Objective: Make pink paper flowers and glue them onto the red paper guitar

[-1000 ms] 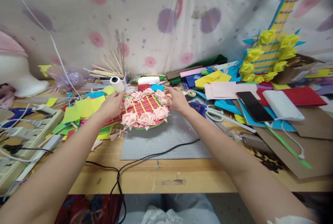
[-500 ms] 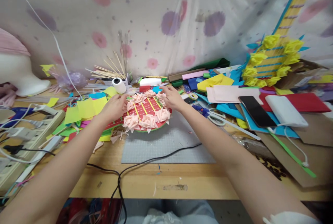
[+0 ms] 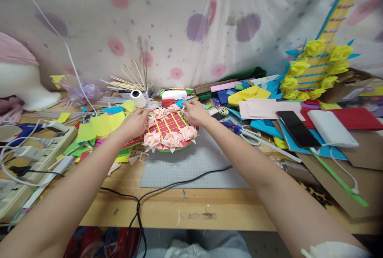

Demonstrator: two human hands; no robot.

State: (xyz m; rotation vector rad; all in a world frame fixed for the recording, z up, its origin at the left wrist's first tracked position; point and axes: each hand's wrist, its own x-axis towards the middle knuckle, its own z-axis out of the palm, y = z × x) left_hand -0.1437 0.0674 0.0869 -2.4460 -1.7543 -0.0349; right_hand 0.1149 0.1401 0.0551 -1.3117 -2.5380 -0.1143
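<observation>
A red paper guitar (image 3: 166, 127) with yellow strips, a green rim and pale pink paper roses (image 3: 171, 140) lies over the grey cutting mat (image 3: 191, 172). My left hand (image 3: 138, 123) grips its left edge, where the red neck runs out under my wrist. At the far right edge, my right hand (image 3: 195, 113) has its fingers bent and closed beside the roses there. Both sets of fingertips are partly hidden by the hands and flowers.
Yellow paper sheets (image 3: 100, 125) and a power strip (image 3: 54, 150) are on the left. To the right lie scissors (image 3: 251, 135), a phone (image 3: 297, 129) and a white power bank (image 3: 332, 127). A black cable (image 3: 176, 182) crosses the mat. A yellow-flowered guitar (image 3: 315, 70) stands behind.
My right fingers have shifted slightly at the guitar's far edge. The whole view has moved a little; the guitar and left hand keep almost the same position.
</observation>
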